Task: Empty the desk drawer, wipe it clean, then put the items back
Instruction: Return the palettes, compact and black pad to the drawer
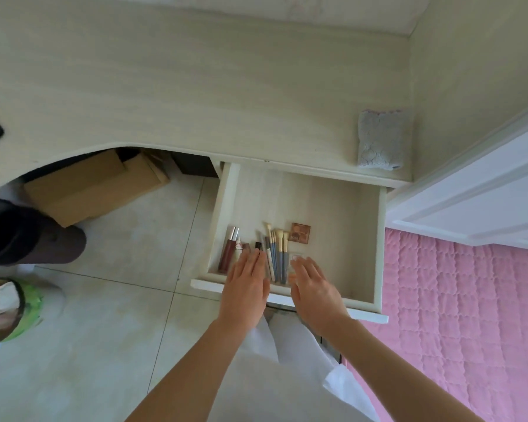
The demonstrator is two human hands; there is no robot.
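Note:
The white desk drawer (348,214) stands pulled out under the desk's right end. Along its front lie a dark red lip gloss tube (228,249), several blue-handled makeup brushes (276,251), a small brown palette (300,233) and a small clear jar (296,257). My left hand (247,284) reaches over the drawer's front edge, fingers straight, tips by the small tubes left of the brushes. My right hand (313,287) hovers flat over the clear jar, partly hiding it. Neither hand grips anything. A folded grey cloth (380,140) lies on the desk top (195,86), far right.
Cardboard boxes (86,184) sit under the desk. A dark cylindrical bin (28,236) lies on the tiled floor at left, with a green bin (9,309) below it. A pink quilted bed (470,315) is at right, a white door (485,193) above it.

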